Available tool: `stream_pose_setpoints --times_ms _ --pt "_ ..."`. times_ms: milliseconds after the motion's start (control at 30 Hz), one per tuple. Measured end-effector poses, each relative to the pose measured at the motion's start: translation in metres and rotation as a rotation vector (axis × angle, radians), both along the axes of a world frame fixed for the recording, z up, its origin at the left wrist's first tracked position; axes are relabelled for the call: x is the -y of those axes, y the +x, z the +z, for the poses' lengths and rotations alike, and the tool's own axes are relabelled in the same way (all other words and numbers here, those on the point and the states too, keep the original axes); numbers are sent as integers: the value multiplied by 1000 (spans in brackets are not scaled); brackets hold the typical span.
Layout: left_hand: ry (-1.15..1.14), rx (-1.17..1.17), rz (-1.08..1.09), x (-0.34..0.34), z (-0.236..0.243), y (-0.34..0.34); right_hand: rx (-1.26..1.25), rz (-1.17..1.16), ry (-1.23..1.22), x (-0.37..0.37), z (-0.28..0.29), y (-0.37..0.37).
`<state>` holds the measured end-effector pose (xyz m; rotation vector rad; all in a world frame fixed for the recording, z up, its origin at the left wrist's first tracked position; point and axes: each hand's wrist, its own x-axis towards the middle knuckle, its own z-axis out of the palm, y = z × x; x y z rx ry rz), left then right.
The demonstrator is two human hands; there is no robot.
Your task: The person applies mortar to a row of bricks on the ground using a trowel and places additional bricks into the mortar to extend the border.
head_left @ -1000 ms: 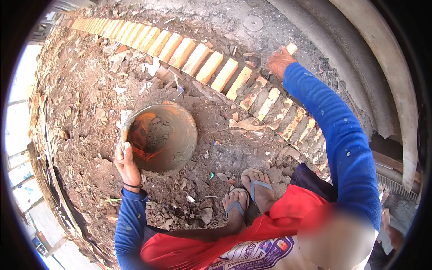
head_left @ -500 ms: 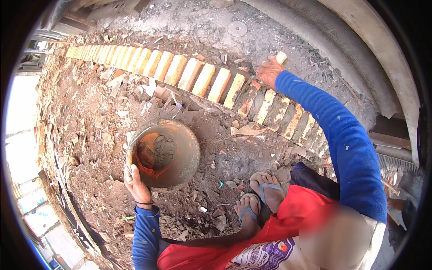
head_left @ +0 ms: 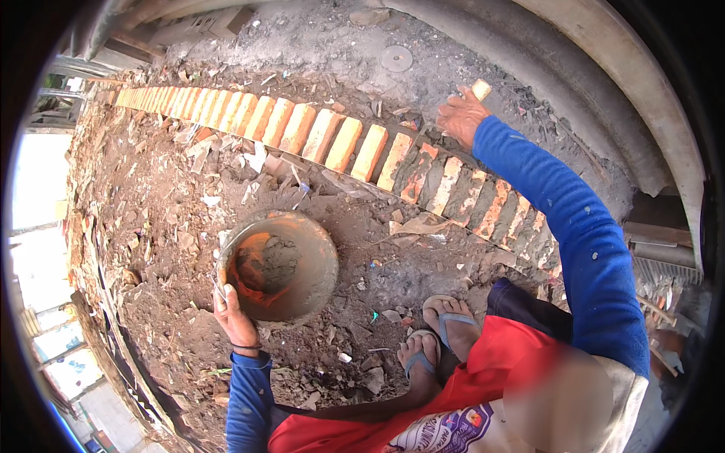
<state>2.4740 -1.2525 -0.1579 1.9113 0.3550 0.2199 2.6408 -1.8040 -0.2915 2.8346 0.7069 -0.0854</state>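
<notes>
A round bucket (head_left: 321, 264) stands on the dirt left of my feet, its inner wall smeared orange and grey. Wet grey mortar (head_left: 281, 260) lies in it. My left hand (head_left: 236, 321) grips the bucket's near-left rim. Across from it, a long row of orange bricks (head_left: 368, 153) runs from far left to lower right. Mortar fills the gaps and smears the brick tops toward the right end. Just beyond this row, my right hand (head_left: 461, 119) is closed around a pale tool handle (head_left: 481, 89). Only the handle's end shows; the rest of the tool is hidden.
Broken brick and litter cover the soil around the bucket. My sandalled feet (head_left: 445, 325) are right of it. A flat round disc (head_left: 396, 58) lies on grey ground beyond the bricks. A large curved grey surface (head_left: 604, 113) borders the far right.
My right hand has shifted slightly right and farther from the bricks, still holding the handle. My left hand stays on the bucket rim. The whole view has shifted a little.
</notes>
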Motion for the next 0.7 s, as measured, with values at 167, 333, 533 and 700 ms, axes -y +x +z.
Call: stream_pose_setpoints --times_ms 167,333,533,700 --pt "-60 8 -72 -5 -2 -3 -74 151 23 8 -5 -2" --pt "-49 21 -67 -7 -4 -5 -76 46 -21 -3 -10 -7" --pt "-36 52 -73 -3 -1 -5 137 116 37 9 15 1" --pt "-32 20 -64 -5 -2 -7 55 182 126 19 17 -12"
